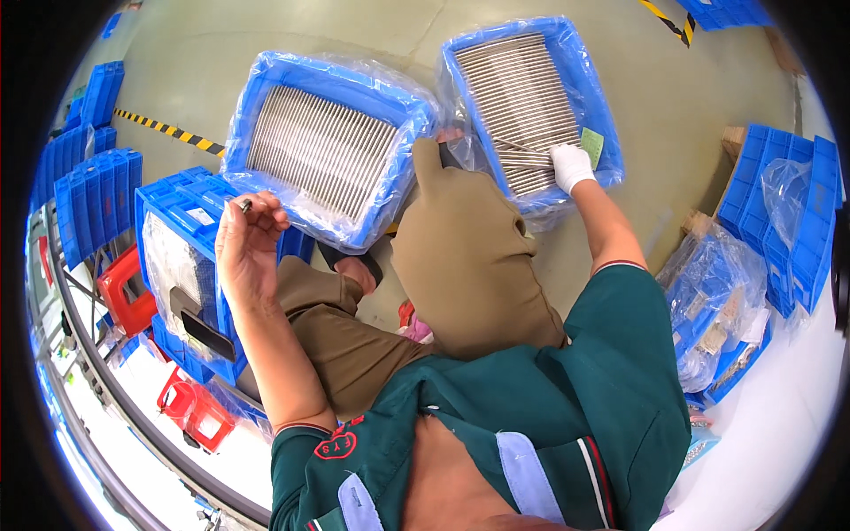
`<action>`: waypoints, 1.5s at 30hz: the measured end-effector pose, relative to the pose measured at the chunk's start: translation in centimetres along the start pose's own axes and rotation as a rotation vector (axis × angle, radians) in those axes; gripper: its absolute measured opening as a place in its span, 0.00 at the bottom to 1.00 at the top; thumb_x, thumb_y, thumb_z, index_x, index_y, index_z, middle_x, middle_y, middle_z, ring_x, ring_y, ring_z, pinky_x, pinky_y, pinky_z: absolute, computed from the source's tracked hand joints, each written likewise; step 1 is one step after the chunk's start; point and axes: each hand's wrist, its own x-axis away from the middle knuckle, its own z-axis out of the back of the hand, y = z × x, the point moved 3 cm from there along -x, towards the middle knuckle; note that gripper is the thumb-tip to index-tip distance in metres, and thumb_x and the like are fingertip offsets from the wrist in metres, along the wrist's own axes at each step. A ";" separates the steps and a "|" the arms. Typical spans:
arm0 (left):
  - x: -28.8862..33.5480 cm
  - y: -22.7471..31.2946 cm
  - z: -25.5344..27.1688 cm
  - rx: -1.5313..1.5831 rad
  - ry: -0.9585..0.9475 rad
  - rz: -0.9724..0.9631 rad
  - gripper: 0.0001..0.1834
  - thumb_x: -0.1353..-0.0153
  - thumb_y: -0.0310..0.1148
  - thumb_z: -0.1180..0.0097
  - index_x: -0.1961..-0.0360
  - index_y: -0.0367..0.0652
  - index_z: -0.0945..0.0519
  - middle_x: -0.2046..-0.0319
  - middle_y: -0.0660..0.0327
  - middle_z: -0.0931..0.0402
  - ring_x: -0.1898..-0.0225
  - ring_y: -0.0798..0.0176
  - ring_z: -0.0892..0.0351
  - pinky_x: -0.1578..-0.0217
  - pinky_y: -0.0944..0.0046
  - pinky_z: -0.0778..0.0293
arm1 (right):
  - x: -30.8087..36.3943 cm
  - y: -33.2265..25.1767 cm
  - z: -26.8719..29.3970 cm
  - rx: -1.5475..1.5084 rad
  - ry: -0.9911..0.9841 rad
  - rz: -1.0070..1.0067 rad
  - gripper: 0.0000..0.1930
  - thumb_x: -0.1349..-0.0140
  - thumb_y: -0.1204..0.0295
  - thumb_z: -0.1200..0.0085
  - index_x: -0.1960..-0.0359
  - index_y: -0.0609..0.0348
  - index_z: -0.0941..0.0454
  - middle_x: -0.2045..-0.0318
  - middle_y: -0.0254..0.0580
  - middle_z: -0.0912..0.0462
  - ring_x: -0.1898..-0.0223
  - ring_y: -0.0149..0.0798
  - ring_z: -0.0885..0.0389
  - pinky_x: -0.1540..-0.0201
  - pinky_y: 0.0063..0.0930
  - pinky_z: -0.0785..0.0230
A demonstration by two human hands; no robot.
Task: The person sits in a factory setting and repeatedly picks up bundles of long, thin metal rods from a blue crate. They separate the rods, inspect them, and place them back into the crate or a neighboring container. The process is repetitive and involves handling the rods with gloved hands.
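Shirt [531,389]; L hand [246,252] ½-curled, pinching metal pc [246,204].

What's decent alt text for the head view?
A white-gloved right hand is at the ends of slanted metal rods in a plastic-lined blue bin, while the bare left hand pinches a small metal piece, its full shape unclear. To the left, a second lined bin holds neatly lined-up rods.

Rod-filled blue crates [582,84] on floor [682,115]
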 end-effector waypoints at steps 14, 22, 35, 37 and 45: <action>1.6 0.9 0.9 -0.011 0.010 -0.044 0.15 0.34 0.41 0.51 0.65 0.38 0.24 0.66 0.57 0.24 0.66 0.63 0.26 0.61 0.65 0.29 | 1.8 -0.7 2.1 -0.087 -0.230 0.043 0.13 0.46 0.75 0.54 0.58 0.61 0.26 0.62 0.56 0.19 0.58 0.55 0.20 0.55 0.44 0.28; 2.2 1.6 2.0 0.001 0.024 -0.093 0.14 0.35 0.41 0.49 0.65 0.41 0.23 0.66 0.59 0.22 0.67 0.65 0.24 0.62 0.67 0.28 | 5.8 -2.0 8.2 0.044 -0.101 0.045 0.08 0.45 0.70 0.49 0.67 0.62 0.30 0.70 0.60 0.20 0.64 0.59 0.20 0.60 0.49 0.30; 3.1 3.2 3.5 -0.015 0.032 -0.147 0.15 0.35 0.43 0.49 0.65 0.42 0.22 0.68 0.62 0.21 0.68 0.68 0.23 0.64 0.67 0.28 | 3.4 -2.4 6.2 0.532 -0.369 -0.119 0.14 0.49 0.73 0.46 0.60 0.49 0.16 0.56 0.36 0.17 0.58 0.42 0.17 0.74 0.48 0.24; 3.4 3.6 4.4 -0.001 0.070 -0.163 0.15 0.35 0.44 0.49 0.66 0.42 0.22 0.69 0.63 0.21 0.69 0.69 0.23 0.65 0.67 0.29 | 4.4 -4.5 7.7 0.445 -0.412 -0.208 0.14 0.48 0.72 0.45 0.58 0.48 0.17 0.54 0.36 0.18 0.57 0.42 0.17 0.68 0.47 0.24; 3.9 5.4 6.8 0.131 0.143 -0.234 0.15 0.35 0.43 0.49 0.68 0.42 0.23 0.70 0.63 0.22 0.69 0.69 0.24 0.66 0.68 0.29 | 7.2 -2.9 6.8 0.233 -0.190 -0.301 0.18 0.40 0.62 0.59 0.58 0.54 0.18 0.56 0.48 0.19 0.53 0.49 0.20 0.53 0.40 0.29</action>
